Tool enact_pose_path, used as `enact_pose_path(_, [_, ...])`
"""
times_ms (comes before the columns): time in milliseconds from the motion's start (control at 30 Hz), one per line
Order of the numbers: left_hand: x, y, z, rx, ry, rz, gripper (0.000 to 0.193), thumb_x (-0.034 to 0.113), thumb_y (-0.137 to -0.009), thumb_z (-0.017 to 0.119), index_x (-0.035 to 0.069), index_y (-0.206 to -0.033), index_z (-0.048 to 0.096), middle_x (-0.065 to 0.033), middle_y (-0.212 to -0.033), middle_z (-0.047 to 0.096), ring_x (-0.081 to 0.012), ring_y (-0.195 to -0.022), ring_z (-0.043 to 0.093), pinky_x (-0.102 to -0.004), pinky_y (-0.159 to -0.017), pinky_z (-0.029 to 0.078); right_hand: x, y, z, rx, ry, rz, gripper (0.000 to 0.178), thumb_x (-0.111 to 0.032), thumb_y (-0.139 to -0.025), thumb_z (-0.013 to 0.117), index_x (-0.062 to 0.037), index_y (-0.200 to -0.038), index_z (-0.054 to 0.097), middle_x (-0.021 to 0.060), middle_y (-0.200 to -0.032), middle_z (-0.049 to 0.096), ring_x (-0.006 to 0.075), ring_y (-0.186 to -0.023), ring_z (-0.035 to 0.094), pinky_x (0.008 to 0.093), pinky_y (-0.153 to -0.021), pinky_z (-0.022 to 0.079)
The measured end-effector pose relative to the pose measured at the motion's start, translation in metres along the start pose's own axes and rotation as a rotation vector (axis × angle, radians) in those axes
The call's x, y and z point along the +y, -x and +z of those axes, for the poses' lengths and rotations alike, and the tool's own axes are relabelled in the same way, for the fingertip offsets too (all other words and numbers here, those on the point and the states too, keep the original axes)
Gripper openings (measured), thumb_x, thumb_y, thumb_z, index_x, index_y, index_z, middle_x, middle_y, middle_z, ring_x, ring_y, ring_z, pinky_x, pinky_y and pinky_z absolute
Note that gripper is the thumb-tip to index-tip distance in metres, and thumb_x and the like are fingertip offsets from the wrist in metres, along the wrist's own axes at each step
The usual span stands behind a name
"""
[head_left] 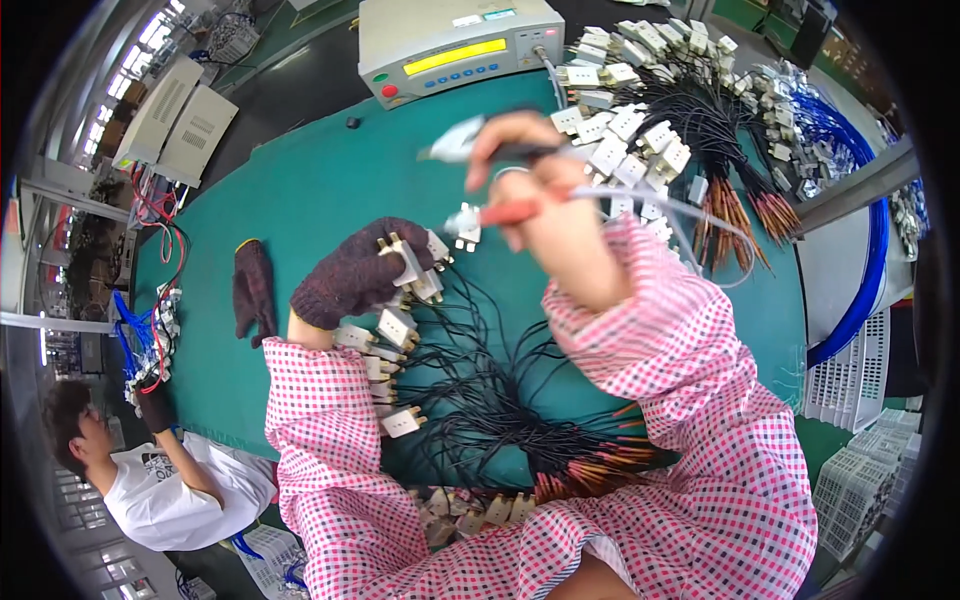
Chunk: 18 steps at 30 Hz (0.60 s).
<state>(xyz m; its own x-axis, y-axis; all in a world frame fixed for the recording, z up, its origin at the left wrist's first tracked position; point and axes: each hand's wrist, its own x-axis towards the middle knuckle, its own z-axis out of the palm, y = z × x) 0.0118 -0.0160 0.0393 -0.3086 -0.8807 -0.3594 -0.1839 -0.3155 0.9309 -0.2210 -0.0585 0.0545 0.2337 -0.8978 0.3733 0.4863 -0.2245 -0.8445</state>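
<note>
My left hand [345, 275], in a dark knitted glove, is closed round a white plug [405, 262] with metal pins, with other plugs pressed close by. My bare right hand [545, 185], blurred by motion, grips a red-handled probe [512, 212] with a grey lead. Its pale tip is close to a white plug piece [467, 240] beside the gloved fingers. A whitish pointed tool [455, 143], smeared, also juts from the right hand. Below lies a bundle of black cables [510, 400] with copper-coloured ends, more white plugs [403, 422] along its left side.
A bench tester [460, 55] with a yellow display stands at the far edge of the green mat [340, 170]. Finished-looking plug cables [690, 80] pile up at the far right. An empty dark glove [254, 290] lies left. Another person [180, 480] works at the lower left.
</note>
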Motion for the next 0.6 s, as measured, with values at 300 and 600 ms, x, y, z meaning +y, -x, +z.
enact_pose_path(300, [-0.01,-0.004,-0.003,0.055,0.222,-0.011,0.042,0.018,-0.084,0.067,0.003,-0.121,0.054,-0.0029,-0.082,0.06,-0.0066,-0.056,0.05,-0.021,-0.046,0.038,0.06,0.022,0.007,-0.276,0.188,0.131,0.021,0.009,-0.079,0.046,0.0001,-0.094,0.057,0.0053,-0.09,0.056,0.011,-0.081,0.055,0.0224,-0.066,0.045])
enact_pose_path(600, [-0.011,-0.003,-0.005,0.106,0.071,-0.027,0.044,0.025,-0.087,0.067,0.001,-0.121,0.054,-0.004,-0.085,0.062,-0.007,-0.058,0.054,-0.0228,-0.048,0.042,0.052,0.014,0.011,-0.357,0.38,-0.002,0.024,0.01,-0.075,0.044,0.0011,-0.091,0.058,0.0094,-0.086,0.061,0.0159,-0.077,0.057,0.028,-0.068,0.046])
